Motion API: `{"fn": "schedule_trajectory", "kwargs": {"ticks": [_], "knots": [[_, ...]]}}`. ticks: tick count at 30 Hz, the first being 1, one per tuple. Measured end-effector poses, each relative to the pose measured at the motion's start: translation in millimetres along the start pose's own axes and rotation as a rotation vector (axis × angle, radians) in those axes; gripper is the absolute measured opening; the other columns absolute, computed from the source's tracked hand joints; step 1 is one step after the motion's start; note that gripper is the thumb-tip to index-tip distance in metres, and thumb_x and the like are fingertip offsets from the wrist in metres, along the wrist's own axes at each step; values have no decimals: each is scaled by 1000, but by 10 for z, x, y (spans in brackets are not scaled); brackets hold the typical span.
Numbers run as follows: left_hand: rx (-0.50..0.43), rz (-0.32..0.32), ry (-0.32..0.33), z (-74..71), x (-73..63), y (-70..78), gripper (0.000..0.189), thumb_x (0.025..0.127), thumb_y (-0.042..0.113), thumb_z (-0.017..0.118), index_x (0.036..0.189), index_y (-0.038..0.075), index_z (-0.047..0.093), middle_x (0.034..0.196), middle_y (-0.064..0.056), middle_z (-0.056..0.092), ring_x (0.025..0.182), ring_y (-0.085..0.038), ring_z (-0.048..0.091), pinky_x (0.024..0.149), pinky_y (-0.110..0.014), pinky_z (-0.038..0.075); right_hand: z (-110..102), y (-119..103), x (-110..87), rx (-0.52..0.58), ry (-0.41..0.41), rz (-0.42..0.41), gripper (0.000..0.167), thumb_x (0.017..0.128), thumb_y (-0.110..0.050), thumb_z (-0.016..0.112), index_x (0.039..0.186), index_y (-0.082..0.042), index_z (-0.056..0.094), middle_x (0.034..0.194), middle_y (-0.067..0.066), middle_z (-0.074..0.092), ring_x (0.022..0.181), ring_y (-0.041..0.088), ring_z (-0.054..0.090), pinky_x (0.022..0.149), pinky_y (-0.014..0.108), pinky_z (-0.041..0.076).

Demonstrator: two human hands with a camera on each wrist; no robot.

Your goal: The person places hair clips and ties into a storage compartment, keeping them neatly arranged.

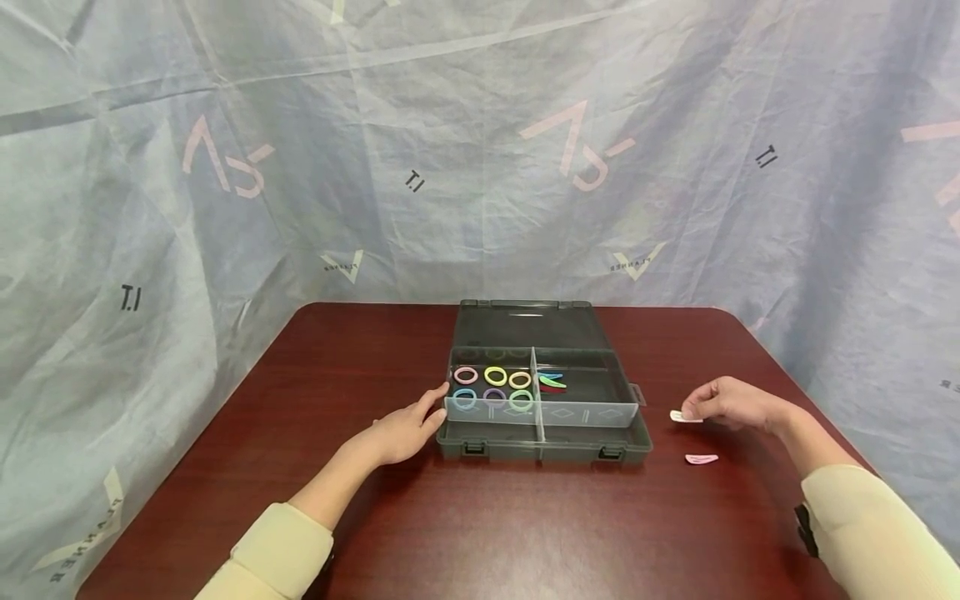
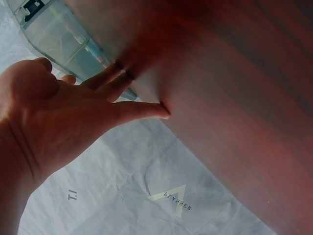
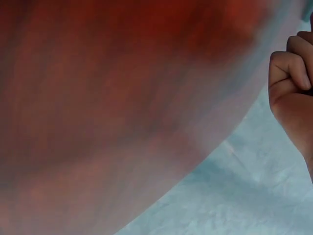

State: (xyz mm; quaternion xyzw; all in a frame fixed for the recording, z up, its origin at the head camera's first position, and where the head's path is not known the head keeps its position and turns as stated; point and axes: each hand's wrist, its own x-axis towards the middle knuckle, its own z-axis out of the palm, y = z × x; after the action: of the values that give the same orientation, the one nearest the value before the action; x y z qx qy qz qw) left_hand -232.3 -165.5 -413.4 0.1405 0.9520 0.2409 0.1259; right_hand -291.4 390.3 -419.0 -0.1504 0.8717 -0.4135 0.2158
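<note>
A dark see-through plastic organizer box [image 1: 480, 451] stands on the table with its lid open to the back. Rings like small hair ties [image 1: 466, 376] in several colours lie in its left compartment. Blue, green and red hair clips [image 1: 553, 383] sit in the right compartment, close to the divider. My left hand [image 1: 405, 431] rests at the box's left side, fingers extended and fingertips right at its wall. Right of the box, my right hand [image 1: 731, 404] pinches a white hair clip [image 1: 678, 417] between thumb and fingers. In the right wrist view the curled fingers [image 3: 289, 68] show, but the clip is hidden.
A pink hair clip [image 1: 701, 459] lies on the dark red table [image 1: 525, 517], just in front of my right hand. The open lid [image 1: 528, 325] leans back behind the box. A grey printed cloth [image 1: 480, 167] hangs behind and along both sides.
</note>
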Motion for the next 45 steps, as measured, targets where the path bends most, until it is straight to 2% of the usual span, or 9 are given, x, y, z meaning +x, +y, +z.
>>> {"fn": "schedule_trajectory", "kwargs": {"ticks": [2,6,10,18,27,38,41,43,45], "knots": [[4,-2,1,-1,10,-1,58,110,43,38,164,32,17,159,-13,37,139,-40,43,102,-82,17,-34,-75,60,18,16,-18,27,98,-19,68,106,6,74,78,1,63,58,6,43,53,25,40],[7,-7,4,-3,19,-3,58,110,43,38,163,33,17,160,-13,37,139,-40,43,103,-81,16,-84,-322,210,16,81,-32,29,96,-20,69,109,6,73,77,3,66,54,7,44,51,27,41],[3,-10,7,10,15,-11,58,110,43,38,163,32,17,160,-13,37,139,-40,44,103,-82,16,-49,-636,414,5,121,-17,29,94,-20,71,109,5,73,62,0,53,45,8,31,46,28,32],[-1,-11,8,33,10,-20,58,110,44,38,163,32,18,159,-11,38,138,-40,44,103,-82,15,297,-1132,840,14,24,25,25,96,-18,69,109,3,74,56,-4,41,46,8,25,47,28,29],[-7,-7,6,74,36,-37,59,110,44,38,163,30,18,159,-12,38,139,-40,43,103,-82,15,675,-1204,1113,4,-46,63,25,93,-13,73,111,4,75,51,-6,33,46,7,19,47,26,24],[-12,-15,14,28,17,4,58,110,43,38,163,33,18,161,-11,36,139,-40,43,104,-82,14,891,-1294,1233,-84,-26,76,15,91,-13,74,101,-4,80,49,-6,34,45,8,13,45,26,22],[-10,-11,17,27,9,4,58,110,43,39,163,32,19,160,-11,37,139,-41,44,103,-82,15,938,-1292,1254,-109,-19,72,13,93,-12,72,99,-6,81,59,-3,56,47,9,12,46,27,20],[-7,-6,17,26,5,5,58,110,42,39,163,31,19,160,-11,37,139,-41,44,102,-82,15,966,-1283,1261,-119,-13,77,12,93,-12,72,97,-7,82,80,2,70,50,10,18,49,29,22],[-9,-1,19,25,5,6,58,110,42,39,163,30,20,159,-12,38,138,-41,44,102,-82,16,985,-1285,1255,-132,-6,69,12,93,-11,71,96,-7,82,102,9,74,57,13,27,53,32,25]]}}
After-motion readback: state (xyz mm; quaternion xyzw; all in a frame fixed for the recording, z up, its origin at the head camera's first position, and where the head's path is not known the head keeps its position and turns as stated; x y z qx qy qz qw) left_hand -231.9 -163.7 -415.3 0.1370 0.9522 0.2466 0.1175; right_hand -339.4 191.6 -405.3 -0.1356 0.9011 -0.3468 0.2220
